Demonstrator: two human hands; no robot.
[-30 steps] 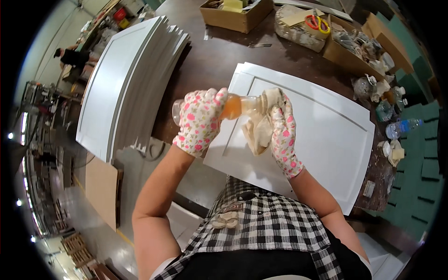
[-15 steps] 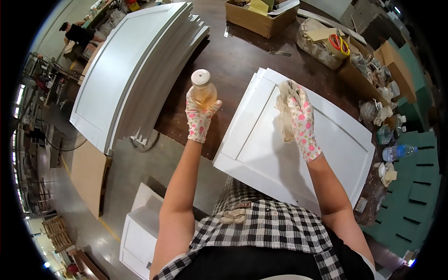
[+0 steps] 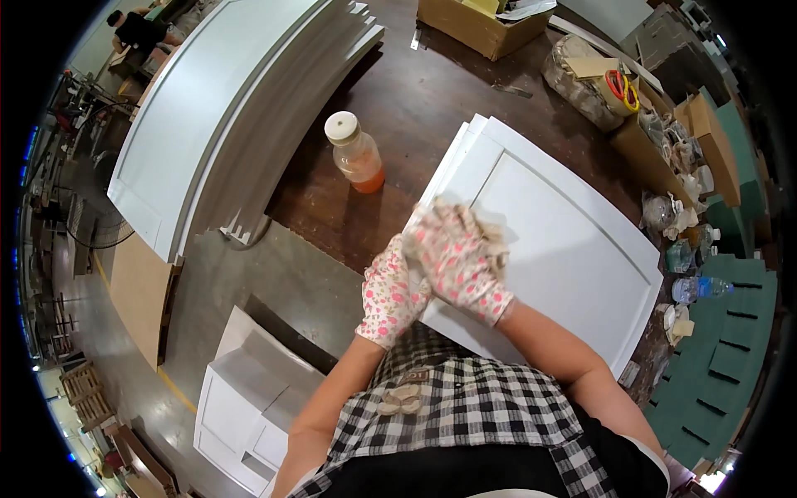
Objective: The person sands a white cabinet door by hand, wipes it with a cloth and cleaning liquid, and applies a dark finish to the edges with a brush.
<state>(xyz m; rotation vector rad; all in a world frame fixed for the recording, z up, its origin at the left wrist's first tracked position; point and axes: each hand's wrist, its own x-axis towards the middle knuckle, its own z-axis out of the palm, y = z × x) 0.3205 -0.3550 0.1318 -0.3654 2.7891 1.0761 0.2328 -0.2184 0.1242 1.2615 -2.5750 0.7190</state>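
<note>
A white framed panel (image 3: 573, 249), like a cabinet door, lies on top of another on the brown table. My right hand (image 3: 461, 264), in a flowered glove, presses a beige rag (image 3: 496, 246) onto the panel's left side; motion blurs it slightly. Close beside it, my left hand (image 3: 390, 299), gloved alike, grips the panel's near left edge, its fingertips partly hidden by the right hand. A clear bottle (image 3: 357, 156) with a white cap and some orange liquid stands on the table beyond my left hand, untouched.
A tall stack of white panels (image 3: 216, 108) rises at the left. A cardboard box (image 3: 486, 31) sits at the back, with red-and-yellow scissors (image 3: 621, 90) right of it. A water bottle (image 3: 701, 289) lies far right. White panel pieces (image 3: 249, 398) stand on the floor.
My left hand has set the bottle on the table, let go, and come to the panel's near left edge. My right hand has moved the rag leftward and nearer across the panel.
</note>
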